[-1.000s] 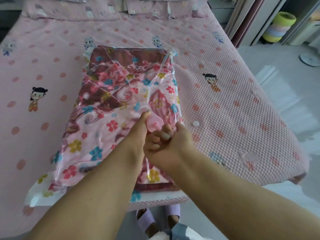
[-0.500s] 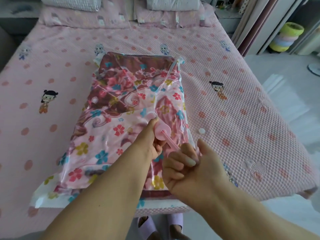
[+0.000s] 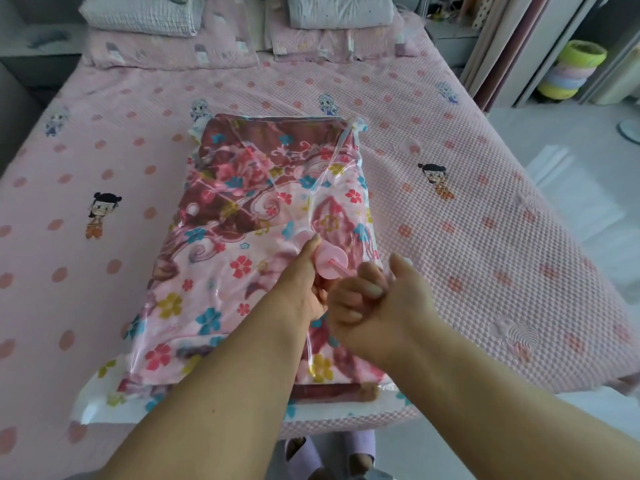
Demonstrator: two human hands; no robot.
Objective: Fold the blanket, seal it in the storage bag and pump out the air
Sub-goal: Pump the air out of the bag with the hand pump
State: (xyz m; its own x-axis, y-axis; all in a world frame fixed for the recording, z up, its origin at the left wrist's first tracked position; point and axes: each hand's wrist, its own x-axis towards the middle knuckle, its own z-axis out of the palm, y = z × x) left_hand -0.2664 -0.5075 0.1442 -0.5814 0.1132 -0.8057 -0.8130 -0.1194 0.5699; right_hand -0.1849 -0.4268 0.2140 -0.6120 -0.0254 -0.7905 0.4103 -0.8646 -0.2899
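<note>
1. Right hand [image 3: 377, 306]: fingers [image 3: 367, 289] curled tight round the pink plunger handle of the hand pump [image 3: 329, 263]. Only a short bit of the thin pink rod shows between the fist and the pump's round top.
2. Left hand [image 3: 304, 282]: wrapped round the pump body just under that round cap, thumb up along its side, holding it down on the bag. The hands are nearly touching, right one at about 4 o'clock from the pump.
3. Storage bag [image 3: 214, 306]: clear plastic, lying flat on the bed, long side running from 6 to 12 o'clock. The folded floral blanket [image 3: 242, 188] is inside, pink and maroon with coloured flowers. The bag's white end strip hangs at the near bed edge.
4. Bed [image 3: 485, 254]: pink dotted cover with little cartoon figures, and pillows [image 3: 145, 12] up at 12 o'clock.
5. Stack of coloured round things [image 3: 571, 69] at about 2 o'clock on the floor, can't tell what exactly. Lilac slippers [image 3: 356, 445] peek out at 6 o'clock.
</note>
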